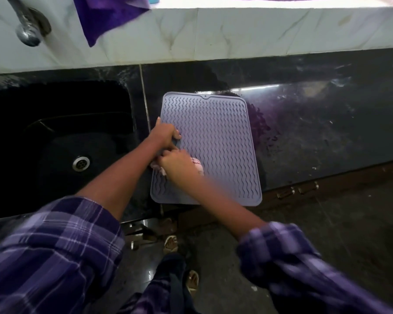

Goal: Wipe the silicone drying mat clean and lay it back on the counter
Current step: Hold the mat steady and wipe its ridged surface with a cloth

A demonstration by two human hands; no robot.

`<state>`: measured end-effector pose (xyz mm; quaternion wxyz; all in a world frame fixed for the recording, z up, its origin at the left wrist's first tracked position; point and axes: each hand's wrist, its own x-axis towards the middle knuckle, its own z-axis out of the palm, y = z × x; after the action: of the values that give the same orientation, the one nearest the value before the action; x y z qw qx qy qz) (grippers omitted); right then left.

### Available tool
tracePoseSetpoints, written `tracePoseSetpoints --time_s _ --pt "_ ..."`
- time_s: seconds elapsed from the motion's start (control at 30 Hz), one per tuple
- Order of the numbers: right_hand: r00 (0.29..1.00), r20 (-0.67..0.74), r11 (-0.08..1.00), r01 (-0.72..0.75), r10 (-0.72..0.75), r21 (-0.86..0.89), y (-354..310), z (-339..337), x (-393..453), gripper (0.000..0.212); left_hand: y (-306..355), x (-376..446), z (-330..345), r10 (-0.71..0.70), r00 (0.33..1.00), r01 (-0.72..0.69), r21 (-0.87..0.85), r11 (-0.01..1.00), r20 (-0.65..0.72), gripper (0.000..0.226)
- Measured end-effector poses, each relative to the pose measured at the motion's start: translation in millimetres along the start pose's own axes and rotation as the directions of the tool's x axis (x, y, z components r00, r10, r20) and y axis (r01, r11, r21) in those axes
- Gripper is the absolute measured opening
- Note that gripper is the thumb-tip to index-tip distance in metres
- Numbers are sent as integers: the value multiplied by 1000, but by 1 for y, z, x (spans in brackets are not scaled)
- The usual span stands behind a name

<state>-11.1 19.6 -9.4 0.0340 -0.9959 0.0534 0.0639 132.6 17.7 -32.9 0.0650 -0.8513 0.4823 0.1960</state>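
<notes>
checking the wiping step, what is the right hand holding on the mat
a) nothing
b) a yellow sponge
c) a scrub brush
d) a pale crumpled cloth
d: the right hand presses a pale pinkish crumpled cloth onto the mat, while the left hand grips the mat's left edge.

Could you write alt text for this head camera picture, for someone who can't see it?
A person's right hand wipes a grey silicone mat with a pale cloth while the left hand grips its edge. The mat lies on a black counter beside a sink.

Lilac-grey mat (216, 141), wavy ridges; pale pink cloth (196, 163); black counter (315, 123); purple plaid sleeves (55, 252).
</notes>
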Motion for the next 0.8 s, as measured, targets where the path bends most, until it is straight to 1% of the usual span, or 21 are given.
tracePoseSetpoints --time_s 0.03,0.1,0.13,0.2,0.23,0.27,0.3,0.33,0.4,0.43,0.47,0.5,0.53,0.57,0.6,0.63,0.67,0.7,0.73,0.8 --pt "999 12 999 -32 32 12 -9 9 5 27 -2 0 -2 1 999 -1 3 1000 32 57" --pt "998 36 998 -57 56 17 -28 35 -13 33 -5 1 -4 15 997 -17 36 999 73 65" --pt "999 11 999 -38 38 21 -35 45 -30 32 -5 2 -4 19 997 -23 58 998 72 67" --pt "997 -11 994 77 -77 75 -41 57 -64 30 -3 -1 -4 16 995 -26 92 995 99 68" --pt "991 27 985 127 -131 115 -41 55 -77 31 -1 -1 -4 13 995 -22 86 996 103 68" --pt "985 78 978 143 -156 148 -36 48 -83 31 1 -1 -4 6 996 -14 76 997 94 68" --pt "986 89 978 125 -141 165 -29 39 -80 30 1 -1 -4 -1 996 -5 73 997 85 66" --pt "993 79 980 68 -84 189 -18 27 -70 29 3 -1 -4 -5 997 -1 85 996 78 64" --pt "996 40 962 -91 84 257 8 0 -48 30 5 1 0 -13 999 5 138 990 51 54" --pt "984 -62 945 -143 168 295 24 -9 -41 30 7 2 2 -21 999 17 150 989 27 43" --pt "961 -158 941 -174 226 291 36 -12 -38 31 8 1 3 -35 999 35 147 989 -1 30" --pt "961 -160 958 -190 226 214 44 -10 -41 34 9 -1 4 -47 999 49 140 989 -19 20" --pt "980 -78 979 -173 182 108 48 -3 -48 36 11 -4 5 -54 998 56 144 988 -19 16" --pt "990 30 989 -142 141 51 47 10 -60 38 12 -6 7 -50 999 52 155 987 -18 21" --pt "989 104 992 -112 106 55 45 21 -75 39 15 -8 9 -44 999 47 158 986 -25 28" --pt "986 137 989 -112 98 98 46 29 -89 40 18 -12 7 -38 998 44 143 989 -43 32" --pt "984 143 978 -127 104 164 52 32 -97 38 22 -15 4 -44 997 52 127 991 -67 34" --pt "986 130 964 -134 107 228 59 30 -105 36 26 -21 1 -58 996 66 138 988 -62 35" --pt "986 125 951 -141 110 275 65 26 -115 34 30 -30 1 -71 997 77 159 984 -42 35" --pt "977 121 884 -209 174 417 73 19 -136 31 38 -44 11 -63 996 77 228 971 -68 32"
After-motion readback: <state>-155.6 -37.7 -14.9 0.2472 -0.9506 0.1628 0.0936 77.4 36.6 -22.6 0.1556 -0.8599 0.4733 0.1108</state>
